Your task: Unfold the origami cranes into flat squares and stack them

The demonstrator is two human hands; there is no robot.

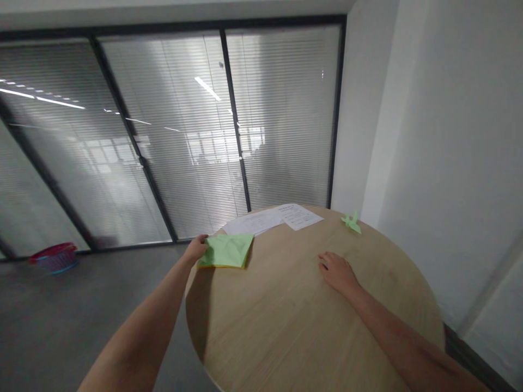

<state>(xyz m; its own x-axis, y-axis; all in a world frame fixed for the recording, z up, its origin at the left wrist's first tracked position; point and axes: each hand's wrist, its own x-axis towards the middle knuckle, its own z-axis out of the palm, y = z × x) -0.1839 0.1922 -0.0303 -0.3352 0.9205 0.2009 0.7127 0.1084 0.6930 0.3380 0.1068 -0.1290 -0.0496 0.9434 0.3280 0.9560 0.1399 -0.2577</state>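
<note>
My left hand reaches to the far left edge of the round wooden table and pinches the corner of a green folded paper, which lies on a thin stack with a yellow sheet showing beneath. My right hand rests palm down on the tabletop near the middle, fingers curled a little, holding nothing. A small green folded paper figure stands at the far right edge of the table, well beyond my right hand.
Two white printed sheets lie at the table's far edge. Glass partitions with blinds stand behind. A red and blue basket sits on the grey floor at left. A white wall runs close on the right.
</note>
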